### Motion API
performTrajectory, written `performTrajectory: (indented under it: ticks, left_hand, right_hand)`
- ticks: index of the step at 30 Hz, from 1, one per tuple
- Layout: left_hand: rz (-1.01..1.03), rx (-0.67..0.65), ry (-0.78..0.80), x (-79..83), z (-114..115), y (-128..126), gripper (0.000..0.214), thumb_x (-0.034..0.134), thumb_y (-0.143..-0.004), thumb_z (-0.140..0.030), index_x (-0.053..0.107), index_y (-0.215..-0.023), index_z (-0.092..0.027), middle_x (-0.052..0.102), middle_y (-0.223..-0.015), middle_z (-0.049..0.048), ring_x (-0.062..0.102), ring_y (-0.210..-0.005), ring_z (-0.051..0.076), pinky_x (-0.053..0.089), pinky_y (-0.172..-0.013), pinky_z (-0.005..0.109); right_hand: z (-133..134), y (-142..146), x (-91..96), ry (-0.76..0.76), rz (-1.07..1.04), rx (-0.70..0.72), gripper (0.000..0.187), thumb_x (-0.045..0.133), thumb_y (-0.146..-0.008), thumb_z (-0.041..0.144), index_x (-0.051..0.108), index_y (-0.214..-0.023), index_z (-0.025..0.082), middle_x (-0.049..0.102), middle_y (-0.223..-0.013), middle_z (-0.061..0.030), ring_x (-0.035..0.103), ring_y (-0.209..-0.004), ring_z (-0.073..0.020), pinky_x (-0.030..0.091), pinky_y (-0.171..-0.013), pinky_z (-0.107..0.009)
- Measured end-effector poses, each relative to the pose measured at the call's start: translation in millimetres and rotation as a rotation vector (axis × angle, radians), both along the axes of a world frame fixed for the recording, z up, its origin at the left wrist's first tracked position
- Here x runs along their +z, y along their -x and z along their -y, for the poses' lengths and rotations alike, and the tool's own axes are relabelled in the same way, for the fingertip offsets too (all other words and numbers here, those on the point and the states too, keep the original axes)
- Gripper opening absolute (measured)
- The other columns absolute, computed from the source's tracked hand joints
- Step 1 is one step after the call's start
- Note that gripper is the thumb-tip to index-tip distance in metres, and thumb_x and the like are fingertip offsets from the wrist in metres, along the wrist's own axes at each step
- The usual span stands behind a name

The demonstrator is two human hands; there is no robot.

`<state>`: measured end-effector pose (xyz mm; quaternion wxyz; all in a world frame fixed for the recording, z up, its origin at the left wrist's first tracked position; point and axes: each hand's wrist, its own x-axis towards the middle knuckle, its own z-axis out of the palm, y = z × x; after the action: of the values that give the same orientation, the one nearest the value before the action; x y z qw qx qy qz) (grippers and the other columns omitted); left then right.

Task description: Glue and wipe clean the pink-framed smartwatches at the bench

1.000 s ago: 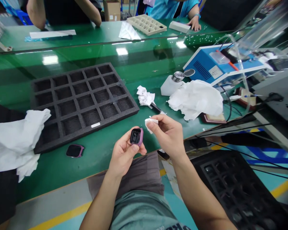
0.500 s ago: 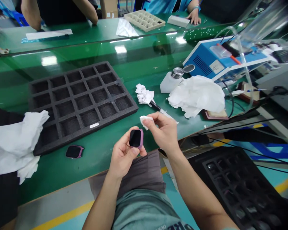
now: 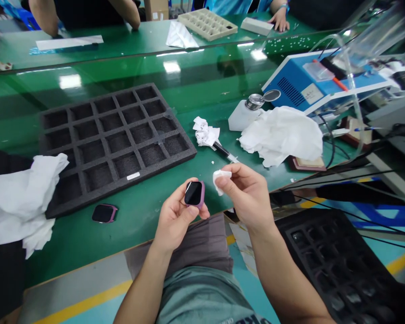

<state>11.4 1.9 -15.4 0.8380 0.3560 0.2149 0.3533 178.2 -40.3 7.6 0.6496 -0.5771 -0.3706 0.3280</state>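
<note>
Between the thumb and fingers of my left hand [image 3: 175,218] is a smartwatch body [image 3: 193,193] with a dark screen and a purple case, screen facing up toward me. My right hand [image 3: 248,191] pinches a small folded white wipe [image 3: 220,181], held to the right of the watch and apart from it. Another purple watch body [image 3: 104,213] lies on the green table, left of my hands. Beyond it sits a black foam tray [image 3: 133,176] with many square compartments.
White cloths lie at the left [image 3: 16,198] and right [image 3: 283,135]. A dispenser bottle [image 3: 242,115], crumpled paper [image 3: 205,132] and a blue machine [image 3: 295,87] stand on the table. A second black tray [image 3: 340,265] is low at the right. Two people sit across the table.
My right hand has moved right with the wipe, away from the watch. My left hand still holds the watch almost in place, and the view has shifted slightly.
</note>
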Motion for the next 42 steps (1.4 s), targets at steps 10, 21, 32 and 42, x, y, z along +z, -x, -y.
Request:
performTrajectory:
  ticks: [10,21,32,42]
  left_hand:
    - [-0.083,0.032,-0.141,-3.8,3.9,-0.6,0.061,0.084,-0.084,-0.036,0.063,-0.139,-0.020,0.072,-0.086,0.0028,0.067,-0.071,0.014,0.057,-0.072,0.027]
    - [-0.068,0.034,-0.111,-9.2,1.4,1.5,0.062,0.081,-0.087,-0.036,0.060,-0.143,-0.019,0.075,-0.081,0.0026,0.072,-0.075,0.016,0.058,-0.077,0.031]
    - [-0.053,0.096,0.017,-1.8,0.9,-8.8,0.052,0.093,-0.073,-0.033,0.066,-0.116,-0.020,0.078,-0.108,0.0068,0.077,-0.092,0.022,0.061,-0.075,0.029]
    - [-0.102,0.191,0.024,-2.1,4.0,-11.9,0.051,0.098,-0.063,-0.023,0.068,-0.104,-0.017,0.074,-0.095,0.0026,0.070,-0.085,0.014,0.056,-0.079,0.026]
  right_hand:
    - [-20.5,10.7,7.2,-0.040,0.479,-0.017,0.010,0.071,-0.090,0.021,0.069,-0.080,0.022,0.069,-0.076,0.0005,0.059,-0.068,-0.0138,0.050,-0.065,-0.028]
    - [-26.3,-14.4,-0.6,-0.014,0.228,-0.121,0.024,0.081,-0.085,0.042,0.072,-0.085,0.020,0.069,-0.074,0.0001,0.059,-0.064,-0.0134,0.050,-0.059,-0.027]
    - [7.1,-17.3,16.5,-0.045,0.432,0.180,0.008,0.077,-0.090,0.029,0.073,-0.085,0.023,0.070,-0.080,-0.0026,0.062,-0.074,-0.0175,0.050,-0.065,-0.032]
    - [10.5,-2.1,40.2,-0.061,0.782,0.312,0.007,0.071,-0.093,0.018,0.070,-0.088,0.024,0.070,-0.079,-0.0016,0.064,-0.072,-0.0168,0.050,-0.064,-0.032]
